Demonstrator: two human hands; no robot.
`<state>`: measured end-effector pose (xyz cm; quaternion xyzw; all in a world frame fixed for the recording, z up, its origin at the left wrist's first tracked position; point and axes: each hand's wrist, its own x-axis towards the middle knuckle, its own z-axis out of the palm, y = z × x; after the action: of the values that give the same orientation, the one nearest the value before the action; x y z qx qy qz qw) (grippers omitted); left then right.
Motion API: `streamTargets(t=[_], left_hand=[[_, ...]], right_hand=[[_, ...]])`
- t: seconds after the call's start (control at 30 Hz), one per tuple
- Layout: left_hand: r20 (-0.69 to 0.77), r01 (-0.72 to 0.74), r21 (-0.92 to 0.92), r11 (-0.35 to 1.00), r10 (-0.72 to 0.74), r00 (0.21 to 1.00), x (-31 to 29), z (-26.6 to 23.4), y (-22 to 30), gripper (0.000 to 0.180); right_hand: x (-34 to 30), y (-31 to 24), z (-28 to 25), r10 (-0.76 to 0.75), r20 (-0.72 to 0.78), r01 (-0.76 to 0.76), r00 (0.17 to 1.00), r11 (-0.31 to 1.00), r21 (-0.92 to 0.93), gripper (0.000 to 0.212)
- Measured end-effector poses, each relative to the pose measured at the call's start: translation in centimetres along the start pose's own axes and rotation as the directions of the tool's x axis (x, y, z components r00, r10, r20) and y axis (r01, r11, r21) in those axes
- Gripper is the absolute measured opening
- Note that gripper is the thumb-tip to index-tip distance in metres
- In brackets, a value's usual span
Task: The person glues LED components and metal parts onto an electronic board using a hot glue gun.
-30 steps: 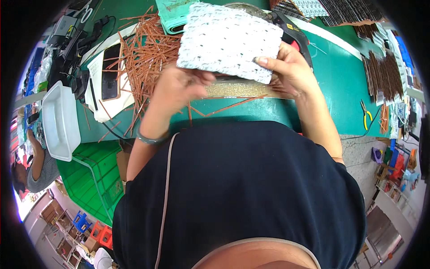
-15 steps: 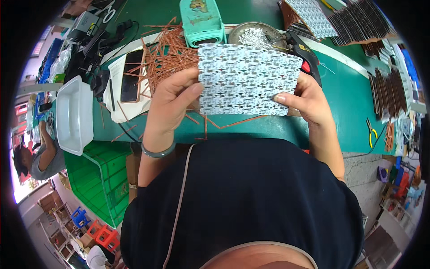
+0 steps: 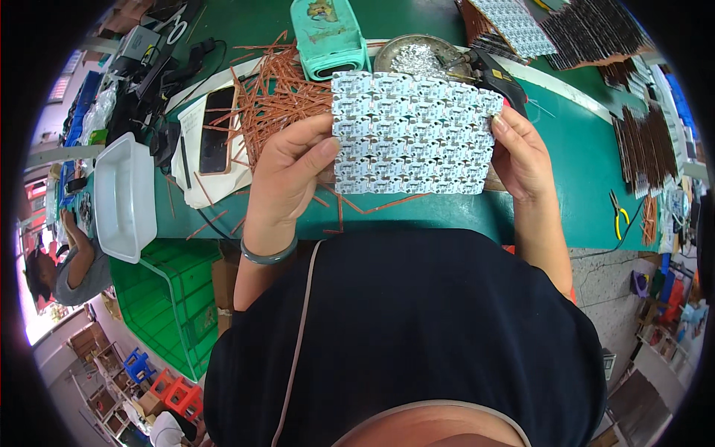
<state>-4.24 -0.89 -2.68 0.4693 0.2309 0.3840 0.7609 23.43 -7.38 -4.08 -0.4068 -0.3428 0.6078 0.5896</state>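
Note:
A white circuit board panel (image 3: 413, 138), patterned with rows of small repeated boards, is held up flat in front of me over the green table. My left hand (image 3: 294, 160) pinches its left edge between thumb and fingers. At the upper part of the right edge, my right hand (image 3: 521, 153) grips it with the thumb on the face and the fingers behind. Copper-brown strips (image 3: 279, 97) lie in a loose heap just beyond my left hand. Behind the panel stands a round metal dish (image 3: 417, 58) of silvery bits, with a black tool (image 3: 495, 80) beside it.
A teal box (image 3: 328, 37) stands behind the panel. Left are a phone (image 3: 217, 130) on paper, a white tub (image 3: 125, 197) and a green crate (image 3: 167, 298). Stacked panels (image 3: 596, 33) fill the far right, with yellow-handled pliers (image 3: 620, 217) nearer. A person (image 3: 71, 261) sits far left.
My right thumb has slid upward along the panel's right edge, off its lower part. The panel has tilted slightly, so its pattern shows more clearly. My left hand keeps its grip.

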Motion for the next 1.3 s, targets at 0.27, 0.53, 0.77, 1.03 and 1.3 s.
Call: streamTargets(t=[0.27, 0.53, 0.77, 1.03, 1.3], left_hand=[[-0.019, -0.040, -0.015, 0.999, 0.040, 0.999, -0.1, 0.0, -0.4, 0.034], [-0.030, -0.009, -0.049, 0.999, 0.008, 1.000, 0.2, 0.0, -0.5, 0.037], [-0.019, 0.004, -0.120, 0.993, -0.006, 1.000, 0.2, -0.2, -0.7, 0.036], [-0.057, 0.023, -0.120, 0.992, -0.030, 0.998, 0.4, 0.2, -0.9, 0.038], [-0.049, 0.051, -0.139, 0.989, -0.058, 0.997, 0.8, 0.6, -0.8, 0.039]], right_hand=[[0.1, -0.1, 0.5, -0.037, 0.030, 0.034, 0.999, 0.996, 0.081, 0.023], [0.1, 0.0, 0.4, -0.023, 0.107, 0.006, 0.994, 0.988, 0.152, 0.032], [0.4, 0.0, 0.4, -0.070, 0.191, 0.021, 0.979, 0.969, 0.245, 0.035], [0.4, 0.3, 0.4, -0.046, 0.109, 0.025, 0.993, 0.981, 0.192, 0.035], [0.6, -0.1, 0.9, -0.042, 0.060, 0.030, 0.997, 0.981, 0.193, 0.032]])
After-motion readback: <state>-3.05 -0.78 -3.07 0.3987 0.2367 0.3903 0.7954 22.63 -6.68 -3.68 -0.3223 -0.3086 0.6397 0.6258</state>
